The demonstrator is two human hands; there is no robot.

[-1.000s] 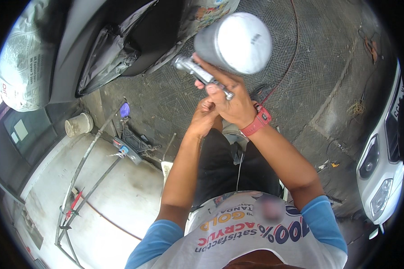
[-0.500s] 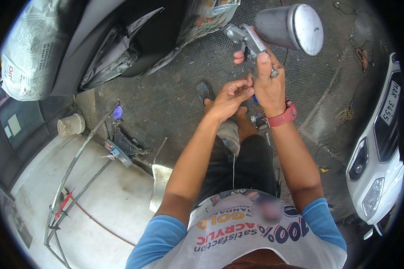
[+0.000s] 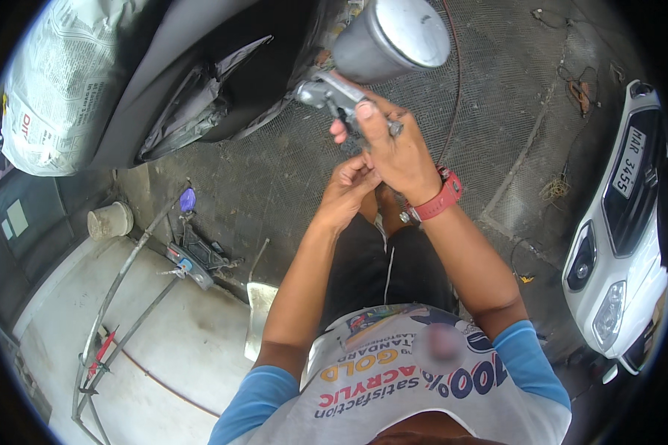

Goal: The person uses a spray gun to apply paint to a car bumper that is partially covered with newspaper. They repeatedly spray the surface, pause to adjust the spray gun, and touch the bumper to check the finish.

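Observation:
My right hand [image 3: 402,152] is wrapped round the grip of a metal spray gun [image 3: 326,90]. Its thumb lies along the gun's back. A large silvery paint cup [image 3: 360,52] sits tilted on the gun, lid toward the upper right. The nozzle points left, at a dark grey car body part [image 3: 263,85]. Just below the grip, my left hand [image 3: 344,194] has thumb and fingers pinched together against the bottom of the gun. What those fingertips hold is hidden.
Newspaper masking [image 3: 59,93] covers the car's left side. A reddish hose [image 3: 456,96] runs along the floor beside my right arm. A white car [image 3: 623,252] stands at right. At left are a dirty bucket [image 3: 111,221], a metal pipe frame [image 3: 130,259] and a pale panel [image 3: 171,326].
Both hands and the spray gun have moved left, nearer the dark car part. The cup has gone left and up with the gun. My left hand stays pinched at the grip's lower end.

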